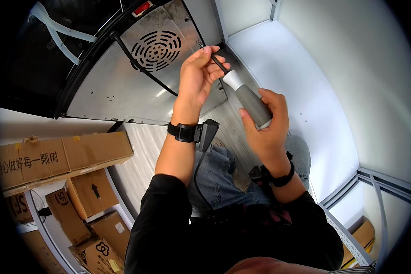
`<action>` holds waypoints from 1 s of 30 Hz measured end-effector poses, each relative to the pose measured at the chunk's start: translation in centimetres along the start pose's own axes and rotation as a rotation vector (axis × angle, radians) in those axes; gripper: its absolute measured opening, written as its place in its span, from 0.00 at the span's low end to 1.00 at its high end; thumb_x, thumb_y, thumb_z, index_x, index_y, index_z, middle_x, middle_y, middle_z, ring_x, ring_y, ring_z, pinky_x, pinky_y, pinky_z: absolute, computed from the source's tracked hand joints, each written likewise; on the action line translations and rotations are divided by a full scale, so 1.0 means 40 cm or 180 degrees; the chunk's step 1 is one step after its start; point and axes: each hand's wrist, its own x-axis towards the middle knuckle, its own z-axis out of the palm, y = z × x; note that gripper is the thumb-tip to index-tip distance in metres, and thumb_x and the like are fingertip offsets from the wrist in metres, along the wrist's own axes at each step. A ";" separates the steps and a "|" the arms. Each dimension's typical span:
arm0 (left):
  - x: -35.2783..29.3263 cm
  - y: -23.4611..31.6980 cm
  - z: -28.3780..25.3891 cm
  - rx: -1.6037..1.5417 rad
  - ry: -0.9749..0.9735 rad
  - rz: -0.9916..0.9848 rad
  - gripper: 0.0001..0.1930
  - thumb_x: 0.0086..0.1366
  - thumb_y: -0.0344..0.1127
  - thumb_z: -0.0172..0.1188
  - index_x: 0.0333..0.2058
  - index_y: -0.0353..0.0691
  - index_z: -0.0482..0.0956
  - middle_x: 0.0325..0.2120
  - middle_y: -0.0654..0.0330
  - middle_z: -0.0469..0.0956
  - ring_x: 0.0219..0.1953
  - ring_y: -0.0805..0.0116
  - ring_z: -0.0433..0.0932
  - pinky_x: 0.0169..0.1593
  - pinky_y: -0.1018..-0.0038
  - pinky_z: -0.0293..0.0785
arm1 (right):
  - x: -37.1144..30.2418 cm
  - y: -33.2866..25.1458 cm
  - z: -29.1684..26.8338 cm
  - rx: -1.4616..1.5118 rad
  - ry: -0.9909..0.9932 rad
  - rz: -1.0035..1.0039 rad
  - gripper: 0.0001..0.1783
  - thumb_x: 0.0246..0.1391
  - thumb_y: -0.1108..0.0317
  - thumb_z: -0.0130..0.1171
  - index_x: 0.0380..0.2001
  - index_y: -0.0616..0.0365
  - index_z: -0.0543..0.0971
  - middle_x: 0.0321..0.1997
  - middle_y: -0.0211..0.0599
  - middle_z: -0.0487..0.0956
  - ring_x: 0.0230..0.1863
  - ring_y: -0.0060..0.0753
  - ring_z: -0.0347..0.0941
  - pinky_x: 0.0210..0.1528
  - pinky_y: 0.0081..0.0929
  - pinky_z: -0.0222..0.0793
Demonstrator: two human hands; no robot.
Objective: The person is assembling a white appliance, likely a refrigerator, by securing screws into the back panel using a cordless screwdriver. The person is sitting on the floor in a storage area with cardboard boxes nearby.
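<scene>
A screwdriver (252, 103) with a grey and white handle and a dark shaft slants up and left between my hands. My right hand (270, 125) is wrapped round the handle's lower end. Near the tip, the fingers of my left hand (200, 73) pinch the shaft. The tip is by the upper right edge of a metal panel (118, 93), close to a small screw (201, 44). Whether the tip touches the screw, I cannot tell. A round pattern of vent slots (156, 51) is cut in the panel, left of my left hand.
A black cable (144, 70) crosses the panel and passes behind my left wrist. Pale tubes (61, 29) hang at the upper left, near a red switch (142, 8). Cardboard boxes (96, 150) fill shelves at the lower left. A white shelf surface (301, 96) lies to the right.
</scene>
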 end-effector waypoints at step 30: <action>0.011 -0.018 -0.004 0.0254 0.0395 0.0126 0.18 0.69 0.41 0.41 0.44 0.32 0.73 0.29 0.55 0.80 0.31 0.66 0.80 0.34 0.77 0.76 | -0.033 0.057 0.005 0.1071 -0.0284 0.0383 0.17 0.44 0.79 0.61 0.40 0.59 0.72 0.37 0.33 0.69 0.25 0.17 0.60 0.26 0.17 0.57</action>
